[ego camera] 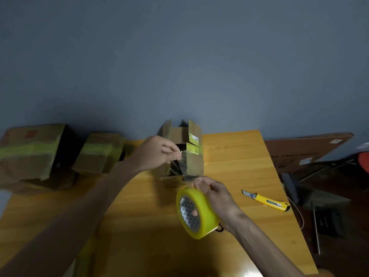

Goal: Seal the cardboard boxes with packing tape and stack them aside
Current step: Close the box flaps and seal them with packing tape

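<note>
An open cardboard box (192,159) stands at the far middle of the wooden table (235,160), its flaps up. My right hand (214,193) grips a yellow roll of packing tape (196,212) just in front of the box. A clear strip of tape (184,166) runs from the roll up to my left hand (159,151), which pinches its free end beside the box's left side. Two taped boxes, a large one (30,150) and a smaller one (99,152), sit at the far left.
A yellow utility knife (267,200) lies on the table to the right of the roll. Past the table's right edge, a flat brown carton (303,152) leans on the wall above dark clutter (319,200). A grey wall rises behind the table.
</note>
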